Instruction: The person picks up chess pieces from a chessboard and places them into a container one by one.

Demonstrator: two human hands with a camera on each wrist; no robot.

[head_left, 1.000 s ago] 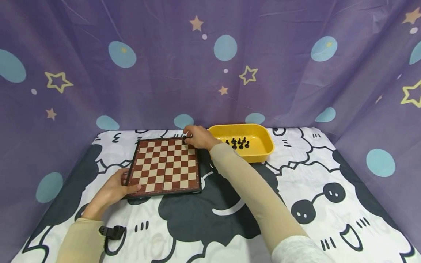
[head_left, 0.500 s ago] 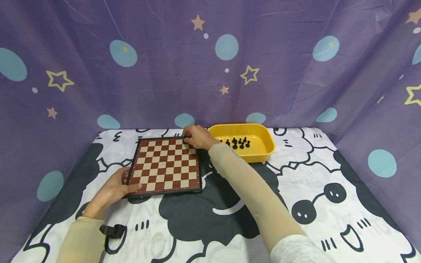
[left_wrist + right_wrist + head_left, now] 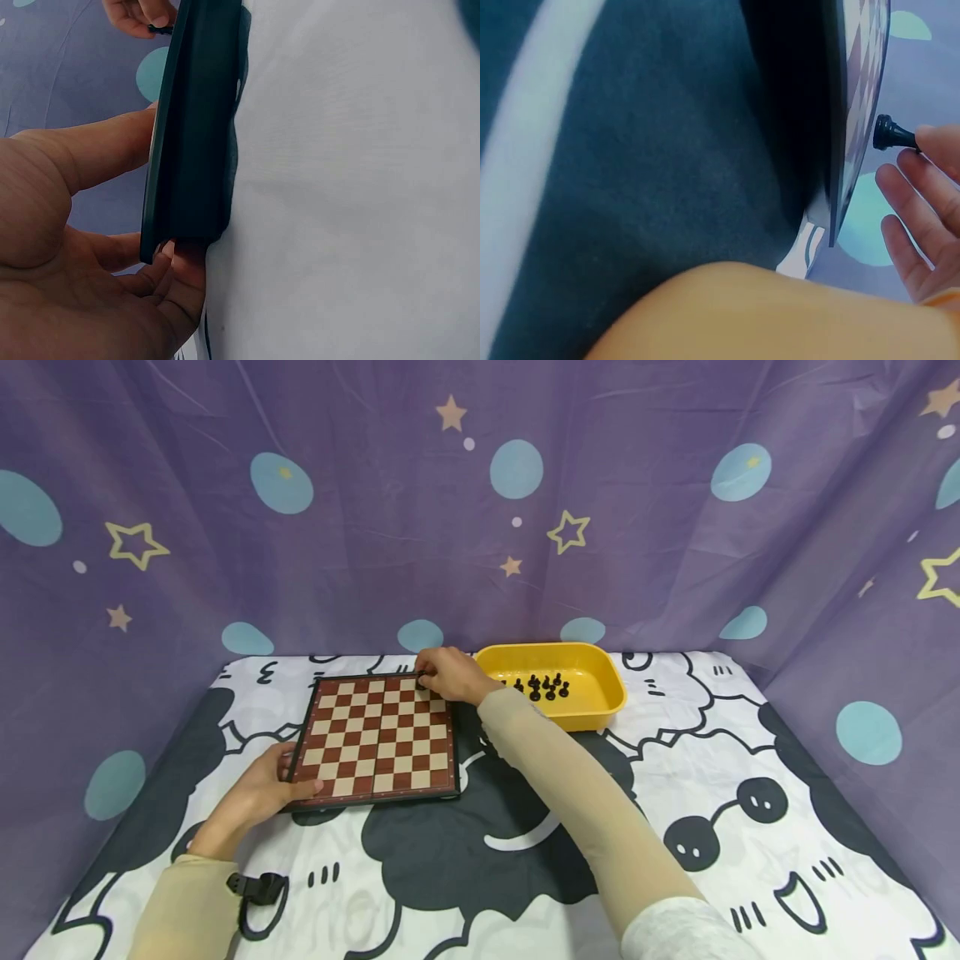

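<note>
A brown and cream chessboard (image 3: pixel 375 739) with a dark rim lies on the table, left of centre. My left hand (image 3: pixel 262 789) grips its near left corner, thumb on the top face and fingers at the side and underneath. Over the far right corner, my right hand (image 3: pixel 457 675) pinches a black chess piece (image 3: pixel 894 133) between thumb and index finger. In the right wrist view the piece's base points at the board's surface, close to it, while the other fingers are spread. No other pieces show on the board.
Right of the board stands a yellow tray (image 3: pixel 585 721) with several black chess pieces (image 3: pixel 535 691) inside; my right forearm passes in front of its left part. A cartoon-print cloth (image 3: pixel 540 935) covers the table, and a purple curtain (image 3: pixel 360 543) hangs behind.
The right hand has shifted very slightly at the board's far corner, still pinching the piece. The left hand and the board have stayed in place.
</note>
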